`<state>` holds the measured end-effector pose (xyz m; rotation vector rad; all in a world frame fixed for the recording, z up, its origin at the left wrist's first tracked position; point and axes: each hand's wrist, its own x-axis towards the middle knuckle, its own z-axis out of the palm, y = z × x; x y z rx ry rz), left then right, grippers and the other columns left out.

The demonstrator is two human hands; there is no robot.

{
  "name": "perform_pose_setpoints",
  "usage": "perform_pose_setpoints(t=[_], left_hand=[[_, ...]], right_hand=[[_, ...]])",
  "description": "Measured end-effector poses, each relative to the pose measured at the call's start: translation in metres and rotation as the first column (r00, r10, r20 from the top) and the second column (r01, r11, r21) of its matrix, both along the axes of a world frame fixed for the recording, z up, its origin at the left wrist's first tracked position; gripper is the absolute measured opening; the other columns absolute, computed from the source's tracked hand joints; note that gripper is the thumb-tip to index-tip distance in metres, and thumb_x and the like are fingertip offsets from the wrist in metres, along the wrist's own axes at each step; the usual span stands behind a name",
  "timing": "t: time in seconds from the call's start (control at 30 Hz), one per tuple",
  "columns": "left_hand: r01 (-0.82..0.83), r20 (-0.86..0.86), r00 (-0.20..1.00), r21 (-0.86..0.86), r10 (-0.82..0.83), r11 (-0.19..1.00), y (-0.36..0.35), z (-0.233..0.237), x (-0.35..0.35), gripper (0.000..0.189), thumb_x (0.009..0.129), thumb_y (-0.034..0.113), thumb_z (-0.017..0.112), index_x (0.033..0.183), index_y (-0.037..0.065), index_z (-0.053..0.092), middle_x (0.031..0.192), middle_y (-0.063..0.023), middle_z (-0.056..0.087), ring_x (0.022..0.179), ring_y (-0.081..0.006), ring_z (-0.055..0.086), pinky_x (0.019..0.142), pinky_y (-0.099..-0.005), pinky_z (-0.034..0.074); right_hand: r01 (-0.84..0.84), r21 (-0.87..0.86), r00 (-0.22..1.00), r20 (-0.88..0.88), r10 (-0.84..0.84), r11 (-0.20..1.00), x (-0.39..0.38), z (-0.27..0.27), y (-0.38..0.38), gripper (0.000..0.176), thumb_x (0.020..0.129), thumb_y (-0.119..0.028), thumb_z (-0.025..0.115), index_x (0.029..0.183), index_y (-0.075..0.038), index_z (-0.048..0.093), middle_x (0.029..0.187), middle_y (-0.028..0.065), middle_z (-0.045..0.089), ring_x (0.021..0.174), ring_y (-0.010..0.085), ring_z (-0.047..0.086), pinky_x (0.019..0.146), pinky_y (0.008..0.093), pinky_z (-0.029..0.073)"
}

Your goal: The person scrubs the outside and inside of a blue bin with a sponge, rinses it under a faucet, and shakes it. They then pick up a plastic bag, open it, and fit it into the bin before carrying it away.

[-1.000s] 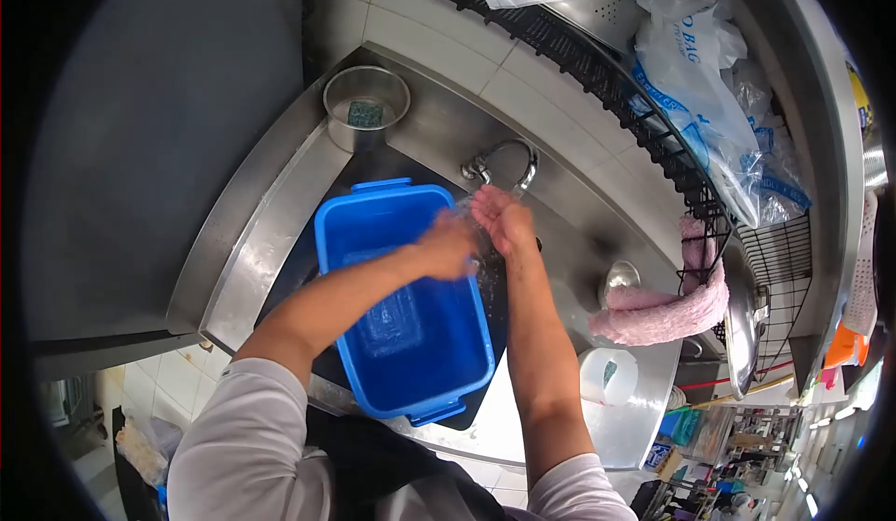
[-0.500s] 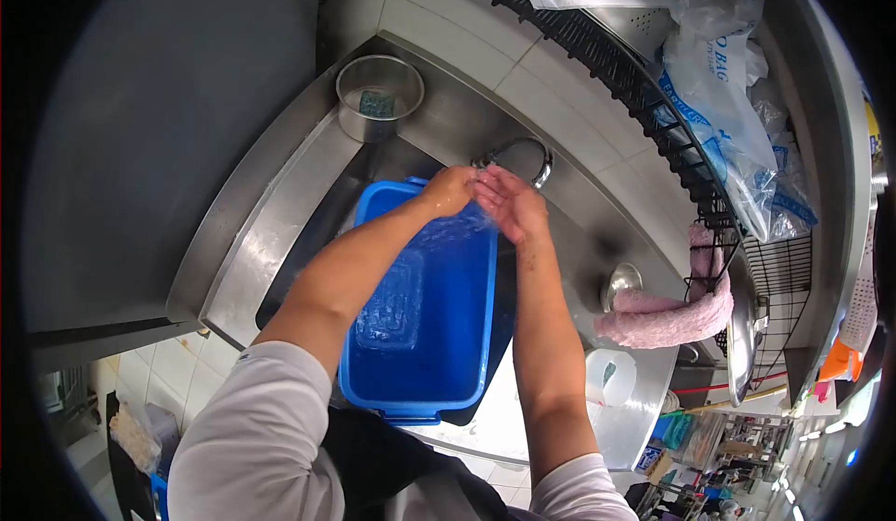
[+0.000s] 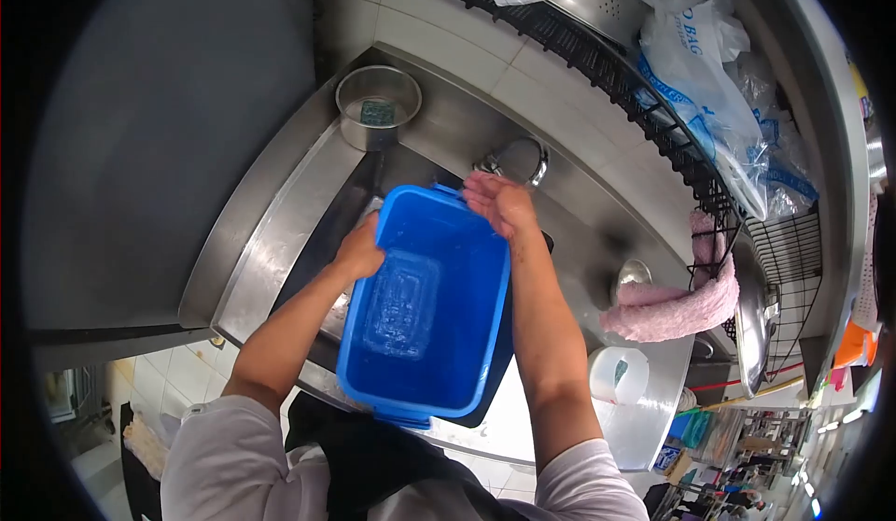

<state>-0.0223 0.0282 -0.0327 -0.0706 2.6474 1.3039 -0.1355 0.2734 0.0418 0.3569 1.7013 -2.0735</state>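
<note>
A blue rectangular plastic tub (image 3: 457,278) sits over the sink (image 3: 322,194), slightly tilted, with its inner floor wet. My left hand (image 3: 359,250) is closed on the tub's left rim. My right hand (image 3: 504,205) is at the far right corner of the tub, fingers stretched out and nothing in them, close to the rim. Just beyond that hand rises the curved metal tap (image 3: 539,161). Both forearms are bare, reaching in from either side of the tub.
A round metal pot (image 3: 364,133) holding a green scouring pad (image 3: 377,113) stands at the back left corner. To the right are a metal bowl (image 3: 633,274), a pink towel (image 3: 672,314) and a white round container (image 3: 621,376). A black wire rack (image 3: 597,59) with plastic bags (image 3: 695,82) overhangs the counter.
My hands were together under running water at the tap. The left has come down to grip the tub's left rim, the tub has shifted and tilted, and the stream no longer shows.
</note>
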Motion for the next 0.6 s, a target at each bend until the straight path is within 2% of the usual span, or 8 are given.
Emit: perform_pose_setpoints(t=[0.13, 0.23, 0.3, 0.33, 0.4, 0.43, 0.5, 0.6], left_hand=[[0.243, 0.027, 0.970, -0.014, -0.243, 0.970, 0.024, -0.008, -0.047, 0.051, 0.073, 0.002, 0.055, 0.123, 0.008, 0.047, 0.109, -0.0227, 0.061, 0.105, -0.0379, 0.058, 0.086, -0.0429, 0.046], [0.375, 0.007, 0.927, -0.078, -0.376, 0.924, 0.062, 0.004, -0.081, 0.040, 0.073, 0.005, 0.057, 0.113, 0.007, 0.055, 0.105, -0.0222, 0.062, 0.101, -0.0375, 0.059, 0.082, -0.0433, 0.047], [0.468, -0.123, 0.865, -0.147, -0.486, 0.871, 0.086, 0.012, -0.094, 0.026, 0.075, 0.009, 0.057, 0.100, 0.004, 0.061, 0.098, -0.0227, 0.063, 0.097, -0.0380, 0.060, 0.079, -0.0451, 0.048], [0.472, -0.118, 0.865, -0.139, -0.488, 0.871, 0.099, 0.007, -0.101, 0.026, 0.075, 0.009, 0.057, 0.100, 0.004, 0.061, 0.098, -0.0227, 0.063, 0.097, -0.0380, 0.060, 0.079, -0.0451, 0.048], [0.362, -0.220, 0.913, 0.048, -0.344, 0.931, 0.120, 0.003, -0.107, 0.016, 0.079, 0.013, 0.057, 0.090, 0.002, 0.063, 0.086, -0.0211, 0.064, 0.085, -0.0343, 0.064, 0.073, -0.0418, 0.048], [0.371, -0.219, 0.910, 0.046, -0.353, 0.927, 0.125, 0.003, -0.106, 0.016, 0.079, 0.013, 0.057, 0.090, 0.002, 0.063, 0.086, -0.0211, 0.064, 0.085, -0.0343, 0.064, 0.073, -0.0418, 0.048], [0.212, -0.328, 0.941, 0.398, -0.077, 0.893, 0.132, 0.005, -0.100, 0.016, 0.082, 0.016, 0.056, 0.084, 0.002, 0.063, 0.074, -0.0186, 0.061, 0.071, -0.0276, 0.062, 0.067, -0.0374, 0.048], [0.194, -0.295, 0.951, 0.332, -0.094, 0.923, 0.119, 0.013, -0.065, 0.019, 0.085, 0.020, 0.057, 0.085, 0.003, 0.063, 0.072, -0.0144, 0.061, 0.065, -0.0224, 0.056, 0.064, -0.0341, 0.046]], right_hand=[[0.081, 0.115, 0.994, -0.081, -0.072, 0.990, 0.000, -0.001, 0.001, 0.031, 0.093, -0.014, 0.049, 0.118, 0.004, 0.055, 0.111, 0.0172, 0.061, 0.096, 0.0269, 0.061, 0.084, 0.0388, 0.050], [-0.122, 0.121, 0.992, -0.012, 0.124, 0.985, 0.014, 0.010, 0.007, 0.031, 0.094, -0.015, 0.048, 0.119, 0.003, 0.054, 0.112, 0.0161, 0.061, 0.094, 0.0243, 0.061, 0.082, 0.0356, 0.050], [-0.307, -0.020, 0.950, 0.054, 0.307, 0.952, 0.025, 0.018, 0.011, 0.028, 0.093, -0.017, 0.050, 0.114, 0.001, 0.058, 0.108, 0.0135, 0.064, 0.094, 0.0212, 0.062, 0.079, 0.0326, 0.050], [-0.303, -0.018, 0.951, 0.064, 0.304, 0.953, 0.023, 0.009, 0.017, 0.028, 0.093, -0.017, 0.050, 0.114, 0.001, 0.058, 0.108, 0.0135, 0.064, 0.094, 0.0212, 0.062, 0.079, 0.0326, 0.050], [0.082, 0.100, 0.994, -0.083, -0.073, 0.992, 0.021, -0.003, 0.023, 0.027, 0.093, -0.017, 0.051, 0.112, 0.001, 0.058, 0.103, 0.0122, 0.064, 0.089, 0.0197, 0.062, 0.077, 0.0319, 0.051], [0.167, 0.113, 0.984, -0.078, -0.159, 0.979, 0.022, -0.004, 0.027, 0.027, 0.093, -0.018, 0.051, 0.112, 0.000, 0.057, 0.099, 0.0109, 0.064, 0.085, 0.0189, 0.062, 0.076, 0.0330, 0.052], [0.108, 0.072, 0.993, -0.060, -0.104, 0.992, 0.022, -0.004, 0.033, 0.028, 0.094, -0.018, 0.048, 0.112, 0.001, 0.057, 0.097, 0.0106, 0.064, 0.083, 0.0187, 0.062, 0.074, 0.0323, 0.052], [0.065, -0.062, 0.997, -0.032, -0.067, 0.996, 0.020, 0.001, 0.032, 0.027, 0.094, -0.018, 0.048, 0.110, 0.002, 0.058, 0.094, 0.0103, 0.065, 0.078, 0.0186, 0.062, 0.068, 0.0307, 0.053]])
